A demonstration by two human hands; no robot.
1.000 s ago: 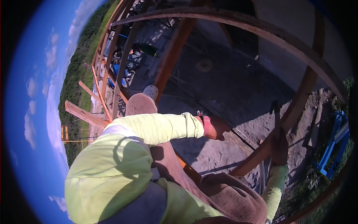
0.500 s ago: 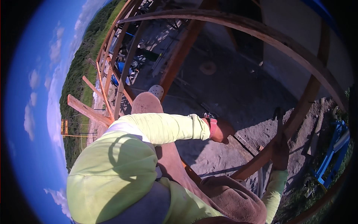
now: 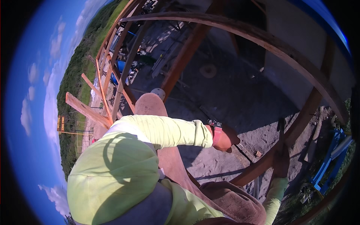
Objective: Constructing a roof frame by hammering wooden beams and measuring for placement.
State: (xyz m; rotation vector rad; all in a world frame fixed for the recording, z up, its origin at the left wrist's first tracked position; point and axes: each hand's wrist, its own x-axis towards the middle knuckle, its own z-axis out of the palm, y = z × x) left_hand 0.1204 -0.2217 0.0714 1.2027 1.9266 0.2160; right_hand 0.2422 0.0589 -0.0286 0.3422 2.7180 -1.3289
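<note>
Past 2 brown-clad knees point(image 3: 236, 204), the left hand point(image 3: 226, 138) curls above the ground — whether it grasps anything cannot be told. Beside it, the right hand point(image 3: 281, 165) is at a slanting wooden beam point(image 3: 262, 163), its grip lost in shadow. Farther out: a blue metal frame point(image 3: 323, 167), then a green hillside point(image 3: 80, 56).

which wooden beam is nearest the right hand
The reddish-brown beam slanting up toward the right, immediately by the right hand; the arching beam across the top and the slanted beam by the white shoe are farther off.
</note>
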